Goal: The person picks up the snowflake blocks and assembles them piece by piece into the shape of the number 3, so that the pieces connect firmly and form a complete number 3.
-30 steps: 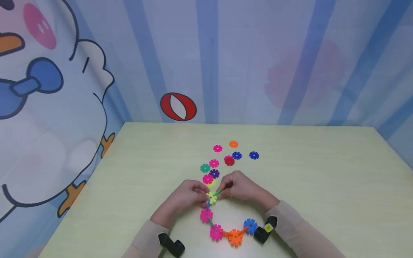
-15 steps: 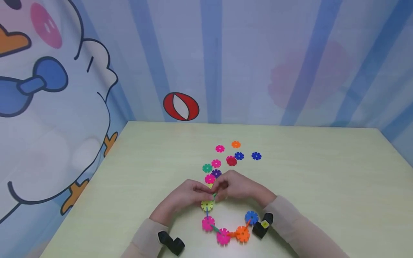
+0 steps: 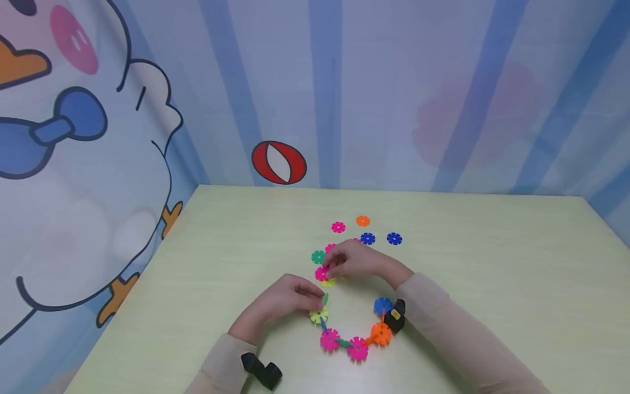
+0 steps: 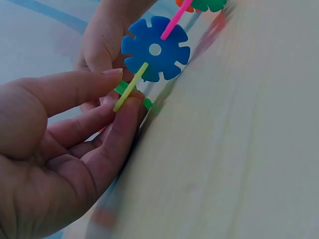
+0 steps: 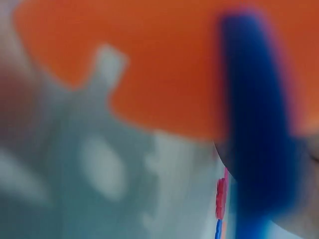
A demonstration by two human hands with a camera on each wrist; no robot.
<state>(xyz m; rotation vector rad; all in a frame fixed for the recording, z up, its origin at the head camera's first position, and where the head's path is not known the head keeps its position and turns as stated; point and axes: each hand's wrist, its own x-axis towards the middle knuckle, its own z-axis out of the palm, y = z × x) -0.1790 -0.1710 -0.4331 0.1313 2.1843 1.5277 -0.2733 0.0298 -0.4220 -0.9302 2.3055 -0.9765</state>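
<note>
My left hand (image 3: 290, 295) pinches the end of a chain of slotted plastic flower discs, at a green disc (image 3: 325, 299) joined to a yellow disc (image 3: 319, 316). In the left wrist view, the yellow disc (image 4: 130, 87) stands edge-on between my fingers, slotted into a blue disc (image 4: 167, 62). The chain curves through pink discs (image 3: 330, 340) and orange discs (image 3: 381, 334) to a blue disc (image 3: 382, 306) beside my right wrist. My right hand (image 3: 356, 260) reaches with bent fingers over loose discs, right at a pink disc (image 3: 321, 273); I cannot tell whether it grips one.
Several loose discs lie beyond my hands: a green disc (image 3: 318, 256), an orange disc (image 3: 363, 220) and dark blue discs (image 3: 394, 238). An orange disc (image 5: 164, 94) and a blurred blue disc (image 5: 259, 124) fill much of the right wrist view. A printed backdrop stands behind the table (image 3: 492, 246).
My right hand has left the green disc at the chain's end and moved away to the loose discs, covering the purple one. My left hand stays on the chain, whose far end has swung forward.
</note>
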